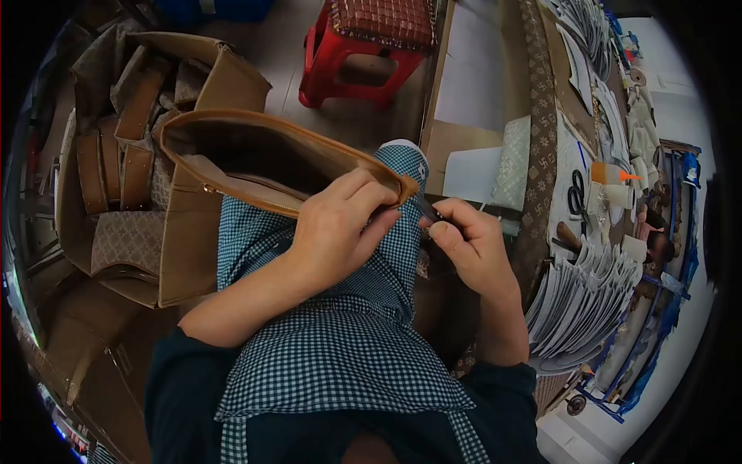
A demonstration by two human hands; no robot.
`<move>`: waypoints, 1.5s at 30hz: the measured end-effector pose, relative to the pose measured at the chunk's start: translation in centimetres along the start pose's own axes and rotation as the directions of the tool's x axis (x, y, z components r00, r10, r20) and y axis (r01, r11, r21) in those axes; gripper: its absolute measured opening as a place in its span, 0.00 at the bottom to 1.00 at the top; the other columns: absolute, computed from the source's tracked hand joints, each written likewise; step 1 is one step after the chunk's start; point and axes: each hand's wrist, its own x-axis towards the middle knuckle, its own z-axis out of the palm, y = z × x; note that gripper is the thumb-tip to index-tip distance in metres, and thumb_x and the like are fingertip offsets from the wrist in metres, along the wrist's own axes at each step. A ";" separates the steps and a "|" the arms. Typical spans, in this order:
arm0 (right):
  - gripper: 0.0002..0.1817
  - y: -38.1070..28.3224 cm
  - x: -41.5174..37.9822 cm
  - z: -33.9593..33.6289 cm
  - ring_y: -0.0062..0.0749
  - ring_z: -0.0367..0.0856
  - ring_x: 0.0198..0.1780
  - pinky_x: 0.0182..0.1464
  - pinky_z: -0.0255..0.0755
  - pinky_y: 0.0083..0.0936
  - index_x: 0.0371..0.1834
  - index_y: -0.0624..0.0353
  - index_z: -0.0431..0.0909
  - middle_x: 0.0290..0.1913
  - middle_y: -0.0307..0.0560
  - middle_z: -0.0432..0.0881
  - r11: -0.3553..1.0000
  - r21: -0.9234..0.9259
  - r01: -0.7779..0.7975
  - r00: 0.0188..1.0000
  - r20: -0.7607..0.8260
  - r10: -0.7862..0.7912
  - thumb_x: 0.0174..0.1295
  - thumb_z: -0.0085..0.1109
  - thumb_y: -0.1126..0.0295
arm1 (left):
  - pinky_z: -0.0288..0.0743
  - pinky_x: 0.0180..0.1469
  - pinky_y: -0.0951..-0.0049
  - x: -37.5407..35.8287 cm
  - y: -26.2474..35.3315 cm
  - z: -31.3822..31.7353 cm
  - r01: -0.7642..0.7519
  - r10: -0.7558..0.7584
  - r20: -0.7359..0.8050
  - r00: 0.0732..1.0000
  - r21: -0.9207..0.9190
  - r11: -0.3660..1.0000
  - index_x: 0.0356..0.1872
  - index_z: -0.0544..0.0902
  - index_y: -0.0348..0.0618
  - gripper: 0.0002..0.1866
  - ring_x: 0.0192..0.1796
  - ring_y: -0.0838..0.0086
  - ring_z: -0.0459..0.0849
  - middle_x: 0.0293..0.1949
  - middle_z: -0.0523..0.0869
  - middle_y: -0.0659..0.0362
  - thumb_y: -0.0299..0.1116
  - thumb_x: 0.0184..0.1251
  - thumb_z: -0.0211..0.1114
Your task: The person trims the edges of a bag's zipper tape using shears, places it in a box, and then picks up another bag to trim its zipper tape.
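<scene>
A tan bag (pixel 255 197) with a zipper along its open mouth lies over my lap, its dark inside showing. My left hand (pixel 332 220) is closed on the bag near its right end, fingers over the edge. Just right of that corner, my right hand (pixel 471 243) pinches a small dark tool (pixel 427 209), whose tip points at the bag's corner. The tool's exact kind is too small to tell. A checked apron (pixel 332 356) covers my lap under both hands.
On the left stands a cardboard box (pixel 189 247) holding several brown patterned bag pieces (pixel 127 240). A red stool (pixel 371 58) is ahead. Along the right, a worktable carries black scissors (pixel 576 193), a white sheet (pixel 470 174), thread spools (pixel 618 196) and stacked pale pieces (pixel 580 309).
</scene>
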 end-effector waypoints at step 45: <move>0.08 -1.7 0.2 -1.4 0.22 0.70 0.22 0.26 0.63 0.22 0.37 0.63 0.79 0.21 0.41 0.73 0.969 -0.228 -0.100 0.988 0.088 0.123 0.65 0.62 0.68 | 0.79 0.33 0.71 -1.0 -0.6 0.5 -0.097 0.096 -0.006 0.995 -0.013 0.995 0.38 0.84 0.40 0.12 0.35 0.67 0.84 0.35 0.83 0.57 0.24 0.51 0.75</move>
